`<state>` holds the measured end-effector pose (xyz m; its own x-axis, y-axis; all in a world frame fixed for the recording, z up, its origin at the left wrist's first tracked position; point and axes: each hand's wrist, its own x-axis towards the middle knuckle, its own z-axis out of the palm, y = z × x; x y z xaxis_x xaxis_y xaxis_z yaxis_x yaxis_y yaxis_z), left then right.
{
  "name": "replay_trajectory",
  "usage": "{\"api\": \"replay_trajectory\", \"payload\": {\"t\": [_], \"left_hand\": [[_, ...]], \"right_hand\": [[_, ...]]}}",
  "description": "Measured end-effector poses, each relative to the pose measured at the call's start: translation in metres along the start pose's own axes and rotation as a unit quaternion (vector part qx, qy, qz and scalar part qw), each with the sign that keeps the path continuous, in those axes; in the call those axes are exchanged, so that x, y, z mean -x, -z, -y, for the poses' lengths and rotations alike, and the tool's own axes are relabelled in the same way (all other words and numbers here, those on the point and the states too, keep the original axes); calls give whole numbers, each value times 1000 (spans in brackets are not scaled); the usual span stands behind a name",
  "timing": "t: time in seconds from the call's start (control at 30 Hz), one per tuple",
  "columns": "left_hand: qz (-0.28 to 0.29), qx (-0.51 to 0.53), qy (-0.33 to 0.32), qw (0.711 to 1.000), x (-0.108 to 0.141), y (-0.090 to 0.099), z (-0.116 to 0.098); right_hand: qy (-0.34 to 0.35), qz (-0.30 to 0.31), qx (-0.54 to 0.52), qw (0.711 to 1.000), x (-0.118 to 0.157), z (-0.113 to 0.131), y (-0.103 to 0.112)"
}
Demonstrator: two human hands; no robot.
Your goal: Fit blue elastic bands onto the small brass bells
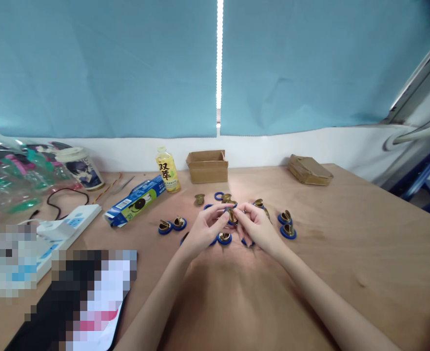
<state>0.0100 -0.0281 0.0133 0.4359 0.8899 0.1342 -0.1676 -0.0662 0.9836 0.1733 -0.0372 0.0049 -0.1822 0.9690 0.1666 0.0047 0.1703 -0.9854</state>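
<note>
Small brass cup fitting with blue ring (232,216) pinched between left hand (205,228) and right hand (258,229), above wooden desk (346,253), mid-scene. Both hands closed on it. Best kept level, squarely seated; finished blue-ringed pieces (287,225) scattered around, left undisturbed.
</note>
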Motion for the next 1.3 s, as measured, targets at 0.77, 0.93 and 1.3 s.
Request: {"api": "replay_trajectory", "payload": {"t": [0.77, 0.93, 1.3], "left_hand": [[10, 8, -38, 999, -4, -9, 16], [6, -8, -49, 999, -4, -10, 16], [-17, -35, -65, 997, -6, -6, 20]], "right_hand": [[-18, -14, 26, 999, -2, 7, 5], [-22, -6, 32, 999, -1, 9, 6], [4, 1, 25, 1000, 0, 0, 3]]}}
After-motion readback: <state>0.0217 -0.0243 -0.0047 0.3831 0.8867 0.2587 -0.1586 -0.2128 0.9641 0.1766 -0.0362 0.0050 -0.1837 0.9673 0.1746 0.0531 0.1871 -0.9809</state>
